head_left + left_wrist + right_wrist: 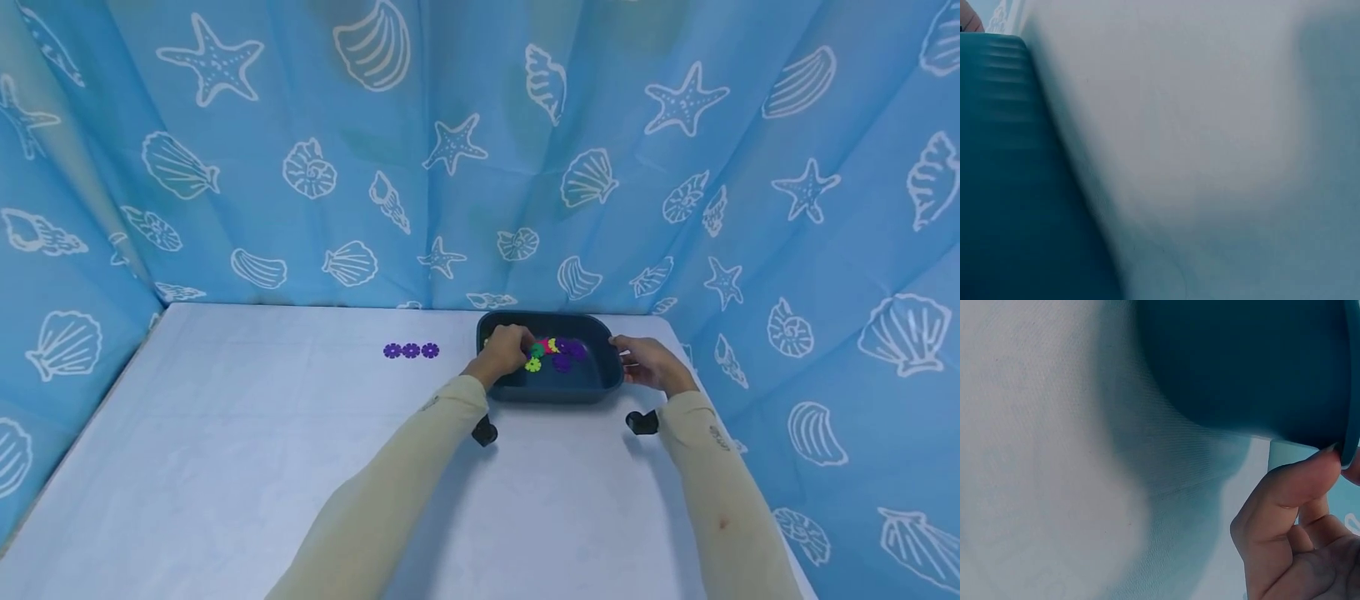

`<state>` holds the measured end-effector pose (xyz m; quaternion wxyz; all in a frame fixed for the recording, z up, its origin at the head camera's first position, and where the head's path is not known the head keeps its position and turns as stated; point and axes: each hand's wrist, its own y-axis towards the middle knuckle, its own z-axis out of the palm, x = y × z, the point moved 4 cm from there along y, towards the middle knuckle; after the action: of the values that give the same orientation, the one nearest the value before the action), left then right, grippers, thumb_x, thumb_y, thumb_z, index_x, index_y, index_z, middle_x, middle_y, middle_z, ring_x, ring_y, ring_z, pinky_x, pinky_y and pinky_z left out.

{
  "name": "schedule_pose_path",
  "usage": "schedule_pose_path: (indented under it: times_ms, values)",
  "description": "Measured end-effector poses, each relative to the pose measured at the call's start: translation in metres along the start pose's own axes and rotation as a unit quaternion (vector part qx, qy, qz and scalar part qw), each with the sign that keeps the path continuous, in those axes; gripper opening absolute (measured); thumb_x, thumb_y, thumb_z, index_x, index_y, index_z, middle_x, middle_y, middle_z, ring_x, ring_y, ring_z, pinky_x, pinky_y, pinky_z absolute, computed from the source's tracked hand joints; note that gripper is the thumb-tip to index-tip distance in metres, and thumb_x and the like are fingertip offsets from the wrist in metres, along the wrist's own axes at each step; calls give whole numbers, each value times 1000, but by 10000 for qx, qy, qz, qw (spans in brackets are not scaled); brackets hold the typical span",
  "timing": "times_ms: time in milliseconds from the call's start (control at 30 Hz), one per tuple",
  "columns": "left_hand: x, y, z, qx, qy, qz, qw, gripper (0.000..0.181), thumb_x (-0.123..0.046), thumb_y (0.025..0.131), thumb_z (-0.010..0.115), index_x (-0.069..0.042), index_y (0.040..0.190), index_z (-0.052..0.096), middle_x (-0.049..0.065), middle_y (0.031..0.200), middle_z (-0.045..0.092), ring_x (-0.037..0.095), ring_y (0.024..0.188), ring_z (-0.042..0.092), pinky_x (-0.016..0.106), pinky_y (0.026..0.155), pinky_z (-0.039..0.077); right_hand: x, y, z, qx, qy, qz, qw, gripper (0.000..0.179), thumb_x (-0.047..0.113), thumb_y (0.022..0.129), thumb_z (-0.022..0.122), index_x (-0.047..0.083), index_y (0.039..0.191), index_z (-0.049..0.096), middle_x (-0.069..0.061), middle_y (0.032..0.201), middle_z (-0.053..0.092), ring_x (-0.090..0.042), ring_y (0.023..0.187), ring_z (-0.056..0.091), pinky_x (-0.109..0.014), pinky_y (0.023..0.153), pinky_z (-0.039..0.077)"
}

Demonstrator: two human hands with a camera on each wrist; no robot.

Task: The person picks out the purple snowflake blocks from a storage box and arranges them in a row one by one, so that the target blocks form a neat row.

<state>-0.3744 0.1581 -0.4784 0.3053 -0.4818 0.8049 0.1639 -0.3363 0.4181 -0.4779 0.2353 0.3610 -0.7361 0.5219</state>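
Observation:
A dark blue-grey plastic basin [558, 395] stands near the far edge of the white table. Inside it lie several flower-shaped plastic discs in purple, green, red and yellow, among them a yellow-green disc [532, 365]. My left hand [504, 352] reaches over the basin's left side, fingers down by the discs; its fingertips are hidden, so whether it pinches one does not show. At the basin's right end, my right hand [647, 362] pinches the rim between thumb [1319, 472] and fingers. The left wrist view has only the basin's outer wall [1010, 162] and tabletop.
Three purple flower discs [411, 351] lie in a row on the table [247, 433], left of the basin. A blue curtain [465, 208] with shell and starfish prints hangs right behind the table and along both sides.

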Motion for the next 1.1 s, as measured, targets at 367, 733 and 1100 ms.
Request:
schedule_pose_path:
  times_ms: [367, 733, 1100]
  values:
    - [-2, 7, 7, 100, 848, 104, 9963, 32, -1, 87, 70, -4, 119, 67, 9, 116, 67, 17, 105, 60, 27, 95, 49, 0, 1, 1, -11, -118, 25, 9999, 60, 39, 100, 47, 0, 144, 35, -16, 115, 52, -17, 76, 58, -24, 67, 54]
    - [-7, 5, 8, 104, 1206, 276, 9923, 26, -3, 89, 70, -3, 114, 67, 8, 110, 67, 16, 98, 61, 28, 91, 52, 1, 2, 3, 13, -47, 58, 10000, 59, 37, 101, 48, 0, 144, 35, -17, 116, 51, -18, 77, 59, -25, 67, 55]
    - [-9, -3, -20, -411, 198, 1020, 9937, 40, -3, 85, 74, -4, 123, 64, 7, 121, 65, 18, 114, 59, 25, 98, 47, 0, -2, 0, 110, -7, -56, 9999, 60, 36, 101, 49, -3, 144, 34, -18, 115, 52, -18, 76, 60, -25, 69, 56]
